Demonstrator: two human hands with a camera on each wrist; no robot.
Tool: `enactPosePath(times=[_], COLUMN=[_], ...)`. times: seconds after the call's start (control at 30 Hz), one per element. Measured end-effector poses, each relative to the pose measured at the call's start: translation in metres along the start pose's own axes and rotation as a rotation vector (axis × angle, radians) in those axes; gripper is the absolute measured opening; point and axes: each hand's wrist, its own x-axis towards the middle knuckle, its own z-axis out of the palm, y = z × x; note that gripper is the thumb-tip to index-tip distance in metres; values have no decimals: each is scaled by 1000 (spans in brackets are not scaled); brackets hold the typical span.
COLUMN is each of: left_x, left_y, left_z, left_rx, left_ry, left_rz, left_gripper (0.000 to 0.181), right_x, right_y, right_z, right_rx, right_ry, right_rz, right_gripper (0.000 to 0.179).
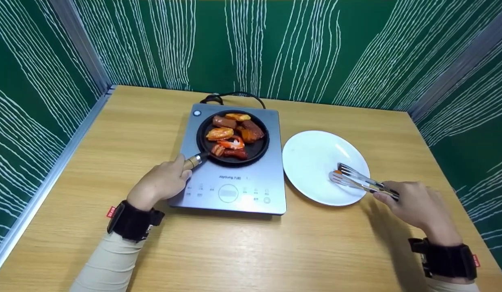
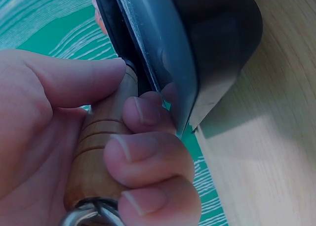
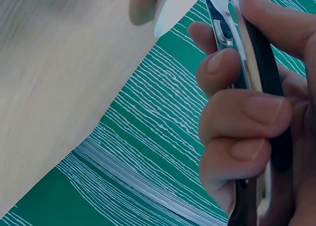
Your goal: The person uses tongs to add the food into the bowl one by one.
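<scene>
My left hand (image 1: 163,180) grips the wooden handle (image 2: 101,137) of a black frying pan (image 1: 251,158), thumb along its top and fingers curled beneath. Several pieces of food lie in the pan, among them a yellow-orange piece (image 1: 219,134), a brown piece (image 1: 224,122) and a red-and-white piece (image 1: 234,142). Over the right part of a white plate (image 1: 305,162), my right hand (image 1: 417,205) holds metal tongs (image 1: 362,178) with dark grips. Between the tongs' heads shows a small orange piece (image 1: 337,172). In the right wrist view the fingers wrap round the tongs' dark grip (image 3: 266,72).
The pan sits on a grey induction cooker (image 1: 255,186), its black cable (image 1: 242,93) looping behind. The plate lies close to the cooker's right edge. Green panels (image 1: 210,44) with white lines enclose the wooden table (image 1: 234,251) at the back and sides.
</scene>
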Motion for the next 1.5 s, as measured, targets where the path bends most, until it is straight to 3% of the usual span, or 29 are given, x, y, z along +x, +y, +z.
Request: enactPosePath(times=[0.27, 0.5, 0.8, 1.07, 1.5], left_x=[1, 2, 1, 0, 0], left_y=[0, 1, 2, 1, 1], left_z=[1, 1, 1, 2, 0], left_rx=[-9, 31, 18, 11, 29], left_ry=[-6, 16, 15, 13, 5], left_rz=[-12, 26, 10, 3, 3], left_gripper=[23, 21, 23, 25, 26], right_x=[0, -4, 1, 17, 50], right_y=[1, -1, -10, -42, -105], right_z=[-5, -5, -11, -24, -33], right_rx=[9, -6, -20, -2, 32], right_ry=[-42, 11, 70, 205, 296], right_rz=[19, -11, -61, -164, -327], right_gripper=[52, 28, 32, 25, 21])
